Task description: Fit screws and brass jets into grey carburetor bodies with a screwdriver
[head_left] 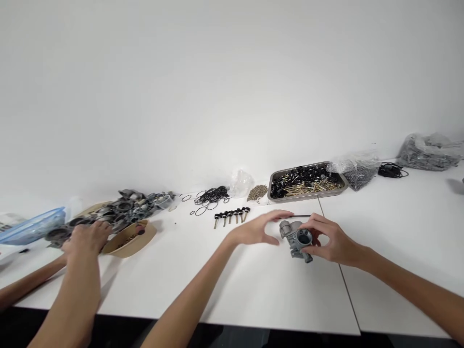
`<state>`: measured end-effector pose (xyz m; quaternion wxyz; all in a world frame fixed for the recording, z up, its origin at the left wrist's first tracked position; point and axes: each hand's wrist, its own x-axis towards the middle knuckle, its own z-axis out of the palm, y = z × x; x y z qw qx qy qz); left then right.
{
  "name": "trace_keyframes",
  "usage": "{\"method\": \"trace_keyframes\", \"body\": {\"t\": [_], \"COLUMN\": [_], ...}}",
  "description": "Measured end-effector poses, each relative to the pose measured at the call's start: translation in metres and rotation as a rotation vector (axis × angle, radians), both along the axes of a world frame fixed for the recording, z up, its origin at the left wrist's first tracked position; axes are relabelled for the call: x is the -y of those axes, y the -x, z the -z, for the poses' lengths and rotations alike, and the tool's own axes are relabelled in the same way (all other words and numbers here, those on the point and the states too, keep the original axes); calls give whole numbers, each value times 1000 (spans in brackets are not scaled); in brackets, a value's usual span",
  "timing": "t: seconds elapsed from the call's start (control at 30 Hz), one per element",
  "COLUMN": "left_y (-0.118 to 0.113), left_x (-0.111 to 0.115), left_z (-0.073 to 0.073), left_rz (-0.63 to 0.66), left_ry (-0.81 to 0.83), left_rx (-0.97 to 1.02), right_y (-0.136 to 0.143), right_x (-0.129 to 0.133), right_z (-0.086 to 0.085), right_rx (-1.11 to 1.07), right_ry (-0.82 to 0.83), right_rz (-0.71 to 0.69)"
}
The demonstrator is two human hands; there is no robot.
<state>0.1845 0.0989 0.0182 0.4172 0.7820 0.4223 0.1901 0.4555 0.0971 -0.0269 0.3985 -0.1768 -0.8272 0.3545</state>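
A grey metal carburetor body (293, 238) is tilted above the white table, its round bore facing me. My right hand (331, 241) grips it from the right, thumb and fingers closed around its side. My left hand (259, 229) is at its left, thumb and fingers spread apart around the upper left end; whether they touch it I cannot tell. A thin black strip or cord (301, 216) shows behind the carburetor, close to my left fingertips. Further left, several black-topped brass plungers (232, 215) lie in a row.
Behind my hands stands a metal tray (306, 197) of black and brass parts. Nearby are small brass pieces (257, 193), black O-rings (213, 195) and bagged parts (358, 171). At left, a co-worker's hands (87, 237) reach over carburetor parts (123, 208) beside a tan bowl (143, 239).
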Motion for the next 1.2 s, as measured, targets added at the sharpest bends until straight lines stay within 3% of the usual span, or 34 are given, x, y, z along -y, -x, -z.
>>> {"method": "trace_keyframes", "body": {"t": [0.1,0.17,0.27,0.4,0.5,0.6,0.67,0.73,0.87,1.0,1.1,1.2], "left_y": [41,65,87,94,95,95,91,79,27,-33,-57,-63], "left_x": [-23,-38,-52,-58,-62,-62,-51,-26,54,123,140,139], "left_z": [4,12,25,37,37,32,27,26,36,51,56,58], "left_rz": [-332,-471,-471,-439,-429,-429,-488,-620,-866,-1034,-1157,-1231], "left_ry": [-299,-431,-474,-458,-448,-437,-444,-472,-495,-430,-363,-309], "left_rx": [-363,-651,-872,-852,-811,-772,-651,-380,284,560,636,701], "right_y": [3,5,5,3,1,0,1,1,5,9,8,6], "right_x": [5,6,6,3,-2,-4,-3,0,11,21,21,17], "right_z": [2,5,8,6,5,4,2,0,-2,-4,-7,-6], "right_rx": [13,43,135,236,225,207,206,195,171,258,338,425], "right_ry": [-38,-52,-40,-41,-10,142,243,284,322,314,330,373], "right_rz": [34,53,87,139,133,51,8,-6,-70,-187,-218,-245]}}
